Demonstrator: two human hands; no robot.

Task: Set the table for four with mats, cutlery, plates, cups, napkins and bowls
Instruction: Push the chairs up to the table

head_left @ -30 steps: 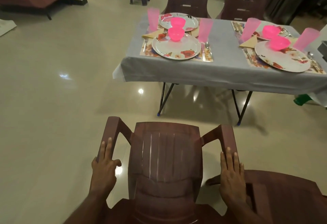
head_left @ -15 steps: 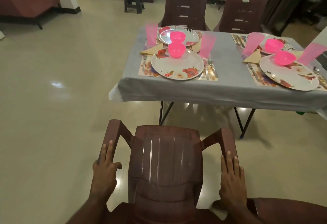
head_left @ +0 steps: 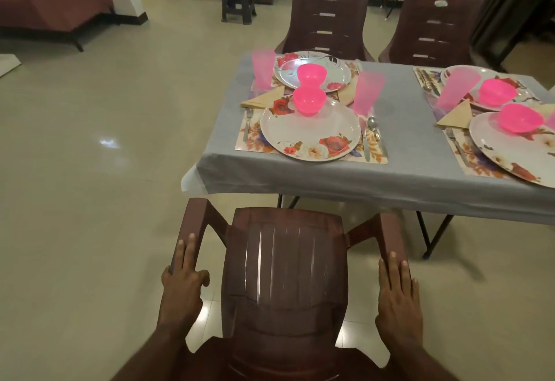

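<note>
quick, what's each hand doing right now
Left hand: on the left armrest of the dark brown plastic chair, thumb hooked round it.
Right hand: fingers laid straight along the chair's right armrest, open.

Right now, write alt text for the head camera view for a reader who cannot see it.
A person's left hand and right hand hold the armrests of a brown plastic armchair before a grey-clothed table. It is set with floral plates, pink bowls, pink cups, napkins and cutlery, two chairs beyond.
</note>
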